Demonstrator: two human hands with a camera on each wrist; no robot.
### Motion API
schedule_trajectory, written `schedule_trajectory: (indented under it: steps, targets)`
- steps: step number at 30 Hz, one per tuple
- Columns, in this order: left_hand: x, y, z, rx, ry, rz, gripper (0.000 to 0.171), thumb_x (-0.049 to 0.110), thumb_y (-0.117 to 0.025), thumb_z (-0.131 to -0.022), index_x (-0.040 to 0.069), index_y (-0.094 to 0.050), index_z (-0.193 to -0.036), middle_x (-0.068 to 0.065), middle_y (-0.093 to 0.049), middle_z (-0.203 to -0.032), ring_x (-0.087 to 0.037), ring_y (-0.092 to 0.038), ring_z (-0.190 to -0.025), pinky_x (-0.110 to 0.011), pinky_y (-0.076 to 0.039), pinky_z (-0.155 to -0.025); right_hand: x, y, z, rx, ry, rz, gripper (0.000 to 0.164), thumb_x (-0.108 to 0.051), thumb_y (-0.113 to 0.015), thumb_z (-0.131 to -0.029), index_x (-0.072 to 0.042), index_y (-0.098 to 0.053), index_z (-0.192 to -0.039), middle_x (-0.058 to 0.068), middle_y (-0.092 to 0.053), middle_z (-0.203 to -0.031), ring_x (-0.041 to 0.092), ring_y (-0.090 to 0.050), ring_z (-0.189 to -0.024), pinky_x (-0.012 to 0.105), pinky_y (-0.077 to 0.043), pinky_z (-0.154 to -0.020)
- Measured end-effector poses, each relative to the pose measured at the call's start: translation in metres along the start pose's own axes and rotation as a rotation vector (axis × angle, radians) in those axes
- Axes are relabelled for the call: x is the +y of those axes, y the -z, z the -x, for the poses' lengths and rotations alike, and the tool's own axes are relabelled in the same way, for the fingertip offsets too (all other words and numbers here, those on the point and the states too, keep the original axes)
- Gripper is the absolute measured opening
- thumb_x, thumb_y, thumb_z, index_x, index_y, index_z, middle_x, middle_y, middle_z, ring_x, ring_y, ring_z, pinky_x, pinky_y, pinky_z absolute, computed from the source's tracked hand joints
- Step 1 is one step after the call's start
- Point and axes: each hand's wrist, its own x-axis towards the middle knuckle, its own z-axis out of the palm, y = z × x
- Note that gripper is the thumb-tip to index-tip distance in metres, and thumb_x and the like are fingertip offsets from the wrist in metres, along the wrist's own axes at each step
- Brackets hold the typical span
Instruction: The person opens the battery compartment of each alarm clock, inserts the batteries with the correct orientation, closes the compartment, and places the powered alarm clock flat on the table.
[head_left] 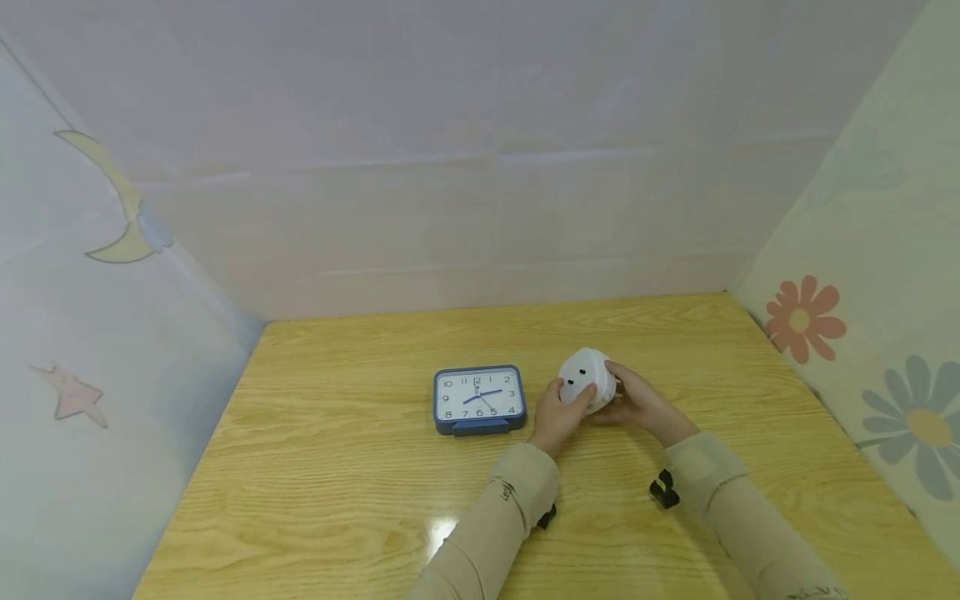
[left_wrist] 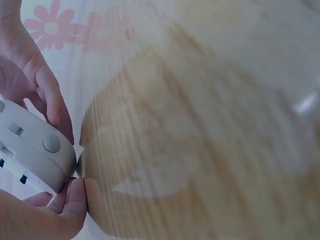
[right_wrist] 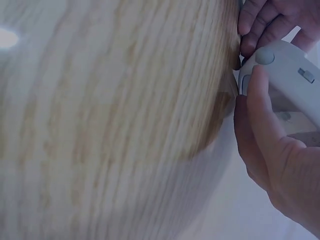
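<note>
Both hands grip a white rounded device [head_left: 588, 367], its pale face marked by two small dark slots. Along its side, the left wrist view shows a round grey button [left_wrist: 51, 143] and a small slide switch [left_wrist: 16, 129]. My left hand [head_left: 557, 419] holds the near left edge with thumb and fingers. On the far right side, my right hand [head_left: 643, 407] has its fingers around the body, and in the right wrist view its thumb [right_wrist: 260, 90] lies beside a round button [right_wrist: 265, 55]. Part of the device's underside is hidden.
A blue rectangular alarm clock [head_left: 480, 395] with a white dial lies face up just left of the hands. The wooden table [head_left: 322, 483] meets a pale backdrop [head_left: 480, 233] behind it. Black wrist mounts [head_left: 663, 489] show below the sleeves.
</note>
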Motion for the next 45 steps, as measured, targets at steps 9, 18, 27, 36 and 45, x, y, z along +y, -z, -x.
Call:
schedule_trajectory:
  steps: [9,18,27,36,45]
  targets:
    - [0.001,0.001,0.001,-0.007,0.009,0.012,0.075,0.051,-0.061,-0.08,0.001,-0.042,-0.132,-0.015,-0.048,-0.128,-0.027,-0.046,-0.116,-0.042,-0.04,-0.094,0.002,-0.006,0.0,-0.002,0.019,0.038,0.062,-0.044,-0.031,-0.096,-0.008,-0.013,-0.144,0.019,-0.025,-0.133,0.034,-0.045,-0.107,0.059,-0.035,-0.092]
    - [0.003,0.0,-0.001,0.005,-0.032,0.003,0.053,0.047,-0.062,-0.081,0.0,-0.063,-0.106,-0.007,-0.062,-0.101,-0.016,-0.056,-0.091,-0.035,-0.047,-0.079,0.002,-0.008,-0.001,0.039,0.03,0.183,0.071,-0.048,-0.027,-0.096,0.0,-0.006,-0.144,0.027,-0.021,-0.135,0.038,-0.041,-0.111,0.054,-0.041,-0.088]
    - [0.008,0.0,0.001,-0.002,0.037,0.031,0.063,0.048,-0.062,-0.08,0.002,-0.053,-0.123,-0.008,-0.058,-0.107,-0.019,-0.054,-0.098,-0.037,-0.046,-0.081,0.001,-0.013,0.002,0.08,0.032,0.229,0.074,-0.049,-0.033,-0.094,0.001,-0.01,-0.143,0.024,-0.022,-0.135,0.037,-0.037,-0.111,0.057,-0.039,-0.088]
    - [0.007,-0.002,-0.001,0.013,-0.012,0.081,0.059,0.037,-0.063,-0.082,0.014,-0.044,-0.132,-0.001,-0.057,-0.091,-0.013,-0.054,-0.08,-0.03,-0.046,-0.069,0.003,-0.007,-0.001,0.123,0.057,0.302,0.08,-0.056,-0.044,-0.088,0.003,-0.025,-0.139,0.022,-0.029,-0.129,0.034,-0.04,-0.107,0.051,-0.045,-0.083]
    - [0.008,-0.005,-0.002,-0.014,-0.062,0.09,0.055,0.027,-0.059,-0.084,0.019,-0.041,-0.136,0.002,-0.058,-0.09,-0.012,-0.055,-0.084,-0.03,-0.047,-0.071,0.012,0.008,-0.017,0.197,0.072,0.433,0.089,-0.066,-0.047,-0.08,-0.009,-0.022,-0.145,0.022,-0.035,-0.129,0.034,-0.04,-0.105,0.039,-0.05,-0.066]
